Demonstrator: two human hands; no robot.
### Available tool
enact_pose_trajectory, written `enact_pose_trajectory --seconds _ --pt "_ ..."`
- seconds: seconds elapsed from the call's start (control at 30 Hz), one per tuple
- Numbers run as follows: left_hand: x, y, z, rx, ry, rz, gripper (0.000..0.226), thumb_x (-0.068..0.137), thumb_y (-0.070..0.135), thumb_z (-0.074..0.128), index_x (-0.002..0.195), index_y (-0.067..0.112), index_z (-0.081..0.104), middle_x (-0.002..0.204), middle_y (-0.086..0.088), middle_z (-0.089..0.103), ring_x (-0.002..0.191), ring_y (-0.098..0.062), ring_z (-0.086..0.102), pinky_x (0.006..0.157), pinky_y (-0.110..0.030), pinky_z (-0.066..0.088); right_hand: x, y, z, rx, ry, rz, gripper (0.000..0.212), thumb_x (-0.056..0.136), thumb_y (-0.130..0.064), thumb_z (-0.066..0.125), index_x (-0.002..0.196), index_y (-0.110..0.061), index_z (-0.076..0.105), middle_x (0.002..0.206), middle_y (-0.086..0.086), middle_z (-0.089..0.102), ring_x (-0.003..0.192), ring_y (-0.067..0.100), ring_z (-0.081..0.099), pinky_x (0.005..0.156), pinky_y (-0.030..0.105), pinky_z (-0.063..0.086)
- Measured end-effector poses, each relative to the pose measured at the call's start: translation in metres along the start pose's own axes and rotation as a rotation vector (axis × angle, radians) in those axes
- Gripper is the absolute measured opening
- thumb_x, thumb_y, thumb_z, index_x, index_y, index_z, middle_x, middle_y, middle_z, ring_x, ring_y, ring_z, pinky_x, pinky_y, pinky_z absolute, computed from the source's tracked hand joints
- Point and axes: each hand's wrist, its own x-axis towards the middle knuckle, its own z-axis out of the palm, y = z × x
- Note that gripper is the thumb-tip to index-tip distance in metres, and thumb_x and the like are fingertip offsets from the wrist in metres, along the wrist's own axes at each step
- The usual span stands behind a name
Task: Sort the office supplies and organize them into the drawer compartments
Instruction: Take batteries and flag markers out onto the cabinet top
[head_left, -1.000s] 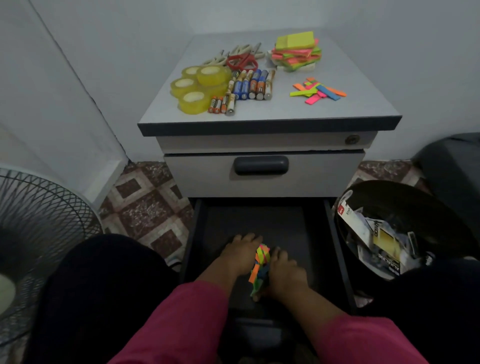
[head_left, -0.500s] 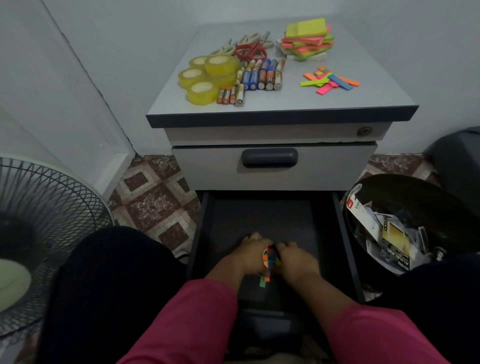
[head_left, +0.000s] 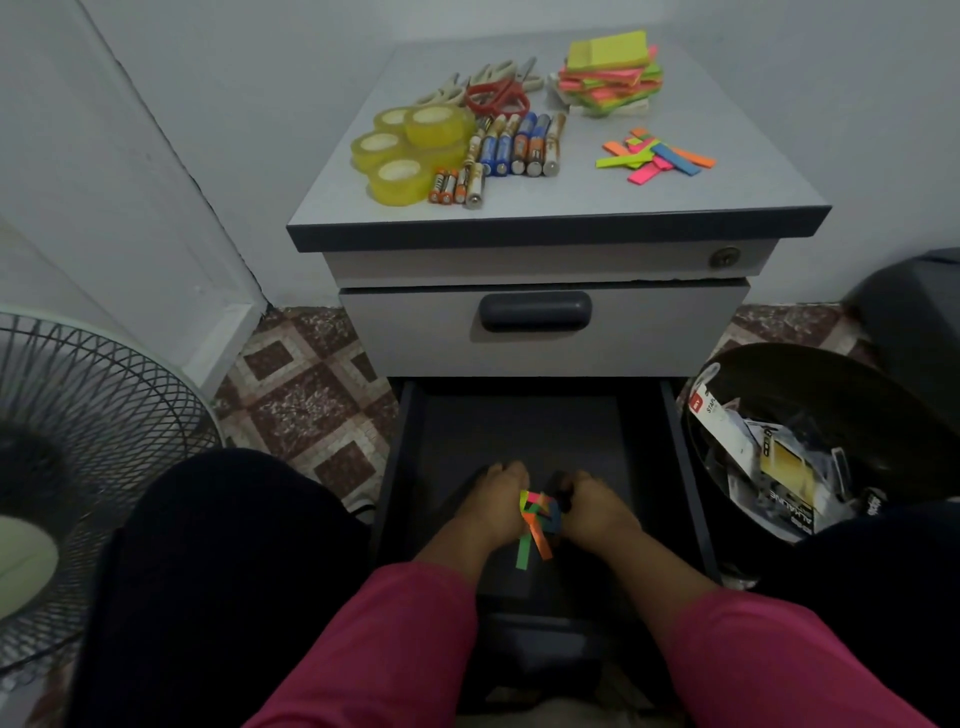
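Note:
Both hands are down inside the open dark bottom drawer (head_left: 519, 426). My left hand (head_left: 493, 501) and my right hand (head_left: 595, 506) together hold a bunch of neon sticky strips (head_left: 537, 522) between them, fingers curled round it; a green and an orange strip hang out below. On the cabinet top (head_left: 727, 202) lie more neon strips (head_left: 654, 156), a pile of sticky-note pads (head_left: 610, 73), several batteries (head_left: 511, 148), yellow tape rolls (head_left: 408, 148) and scissors (head_left: 493, 91).
A closed middle drawer with a dark handle (head_left: 535, 310) sits above the open one. A black bin (head_left: 810, 441) full of packaging stands at the right. A floor fan (head_left: 78, 457) stands at the left. My dark-clothed knees flank the drawer over the tiled floor (head_left: 306, 395).
The hands have gathered the spread strips into a tighter bunch and shifted slightly right in the drawer. The view has tilted up a little.

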Motion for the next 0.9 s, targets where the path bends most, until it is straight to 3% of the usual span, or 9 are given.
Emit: enact_pose_trajectory --seconds 0.07,0.17,0.3,0.47,0.7,0.9 --pt "0.001 0.000 -0.004 -0.018 -0.003 -0.052 0.058 0.072 0.017 0.080 0.119 0.008 0.048 0.124 -0.013 0.046 0.112 -0.028 0.052 0.095 -0.031 0.043 0.004 0.002 0.003 -0.025 -0.001 -0.026 0.046 0.072 -0.044 0.070 0.114 -0.027 0.060 0.110 0.000 0.059 0.104 0.021 0.061 0.087 0.033 0.052" --pt "0.000 0.001 -0.007 0.145 -0.028 -0.162 0.067 0.075 0.027 0.079 0.128 0.005 0.044 0.130 -0.016 0.047 0.119 -0.031 0.050 0.098 -0.036 0.044 0.003 0.002 0.008 -0.167 0.036 -0.038 0.037 0.079 -0.045 0.063 0.114 -0.034 0.060 0.111 0.000 0.058 0.102 0.021 0.059 0.085 0.032 0.049" --pt "0.000 -0.001 -0.003 0.196 -0.056 -0.213 0.039 0.083 0.021 0.072 0.116 0.005 0.059 0.123 -0.014 0.060 0.112 -0.028 0.058 0.091 -0.035 0.048 0.002 -0.003 0.012 -0.193 0.043 -0.030 0.030 0.084 -0.037 0.058 0.113 -0.029 0.062 0.116 0.005 0.059 0.103 0.024 0.061 0.087 0.033 0.051" --pt "0.000 -0.001 0.000 0.141 -0.055 -0.258 0.029 0.082 0.020 0.073 0.108 0.007 0.065 0.117 -0.012 0.064 0.108 -0.027 0.061 0.088 -0.037 0.051 0.002 -0.001 0.009 -0.196 0.064 -0.014 0.027 0.088 -0.034 0.057 0.112 -0.022 0.065 0.119 0.009 0.060 0.110 0.026 0.059 0.089 0.031 0.048" --pt "-0.001 -0.002 -0.003 0.093 -0.062 -0.228 0.024 0.080 0.015 0.073 0.100 0.010 0.063 0.112 -0.010 0.063 0.103 -0.026 0.061 0.086 -0.036 0.051 -0.004 -0.001 0.003 -0.154 0.050 0.003 0.028 0.089 -0.035 0.056 0.110 -0.020 0.064 0.114 0.007 0.065 0.105 0.024 0.062 0.086 0.033 0.051" --pt "-0.006 -0.001 -0.007 -0.039 -0.056 -0.215 0.018 0.081 0.014 0.072 0.082 0.016 0.054 0.104 -0.008 0.064 0.100 -0.023 0.061 0.080 -0.031 0.049 -0.009 0.001 -0.007 -0.126 0.018 0.002 0.023 0.089 -0.036 0.058 0.109 -0.025 0.065 0.109 0.004 0.065 0.101 0.022 0.062 0.085 0.032 0.051"
